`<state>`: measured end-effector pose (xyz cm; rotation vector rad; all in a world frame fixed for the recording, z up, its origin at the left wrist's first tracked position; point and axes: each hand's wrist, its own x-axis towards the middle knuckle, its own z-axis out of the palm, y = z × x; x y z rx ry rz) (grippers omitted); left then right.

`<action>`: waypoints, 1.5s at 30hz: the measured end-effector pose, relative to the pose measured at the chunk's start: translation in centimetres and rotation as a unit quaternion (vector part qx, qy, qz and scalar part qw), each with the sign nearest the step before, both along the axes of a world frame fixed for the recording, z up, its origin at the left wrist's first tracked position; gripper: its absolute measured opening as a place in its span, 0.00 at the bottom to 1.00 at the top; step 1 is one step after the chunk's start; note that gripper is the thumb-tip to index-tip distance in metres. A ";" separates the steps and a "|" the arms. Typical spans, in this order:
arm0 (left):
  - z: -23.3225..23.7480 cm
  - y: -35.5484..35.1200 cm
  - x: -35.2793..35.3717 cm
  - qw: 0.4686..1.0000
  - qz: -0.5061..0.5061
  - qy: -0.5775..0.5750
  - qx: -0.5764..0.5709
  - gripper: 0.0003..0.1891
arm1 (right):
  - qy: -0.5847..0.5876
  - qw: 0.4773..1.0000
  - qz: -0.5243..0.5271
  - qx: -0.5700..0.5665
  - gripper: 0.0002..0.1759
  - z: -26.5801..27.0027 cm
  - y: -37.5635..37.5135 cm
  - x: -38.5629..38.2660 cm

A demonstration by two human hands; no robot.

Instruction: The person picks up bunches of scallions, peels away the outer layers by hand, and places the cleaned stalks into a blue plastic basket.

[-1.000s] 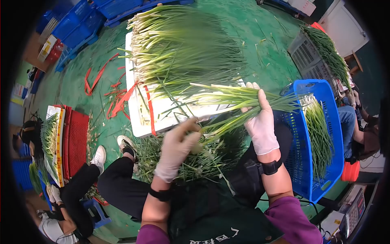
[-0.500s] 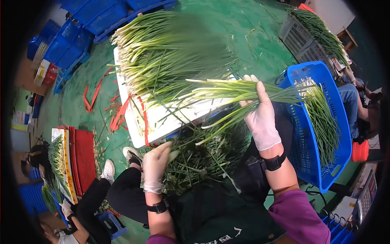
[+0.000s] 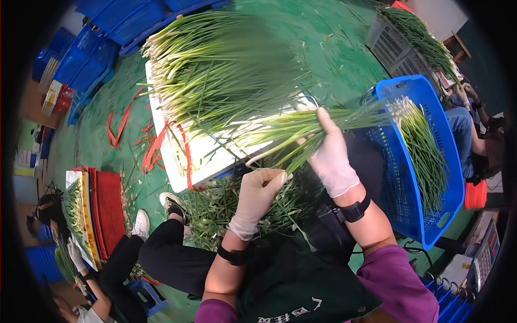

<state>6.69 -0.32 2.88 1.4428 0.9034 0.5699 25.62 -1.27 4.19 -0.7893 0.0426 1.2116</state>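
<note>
My right hand (image 3: 331,161), in a thin white glove, is closed around a loose bunch of green onions (image 3: 269,132). Their pale root ends point left, and the green tops, blurred, trail right over a basket's edge. My gloved left hand (image 3: 256,199) is just below the bunch, thumb and forefinger pinched at a low stalk in it; the exact contact is small and partly hidden. Beyond the hands, a thick pile of green onions (image 3: 215,70) covers much of a white board (image 3: 177,167). Under my hands, a heap of leafy trimmings (image 3: 215,207) lies between my legs.
At right stands a blue basket (image 3: 452,188) with green onions (image 3: 423,156) inside. Red straps (image 3: 156,151) hang by the board. Blue crates (image 3: 129,21) stand at the back. Co-workers sit at far left and far right, near a red crate (image 3: 107,210) and a grey crate (image 3: 393,46).
My left hand has moved right and up, from left of the trimmings to the bunch, its fingers now pinched. My right hand has shifted slightly left and down with the green onions.
</note>
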 end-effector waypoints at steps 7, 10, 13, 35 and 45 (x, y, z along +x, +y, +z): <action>-1.1 -0.5 0.3 0.985 0.123 -0.042 -0.112 0.12 | -0.007 1.000 -0.027 -0.011 0.20 -0.9 0.3 0.2; -0.4 -0.4 -0.2 0.981 0.153 -0.057 -0.101 0.09 | 0.011 0.999 -0.022 0.026 0.21 -1.1 0.2 1.0; -4.2 0.5 -3.5 0.984 0.157 0.032 0.073 0.08 | 0.039 0.994 -0.101 -0.002 0.22 0.0 0.7 1.1; -1.3 0.4 -0.1 0.956 0.247 -0.146 -0.063 0.10 | 0.061 0.981 -0.135 0.128 0.25 0.4 0.8 0.9; -4.8 -2.7 -16.9 0.799 -0.067 0.529 0.277 0.17 | 0.028 0.980 -0.089 0.178 0.25 2.9 0.0 2.4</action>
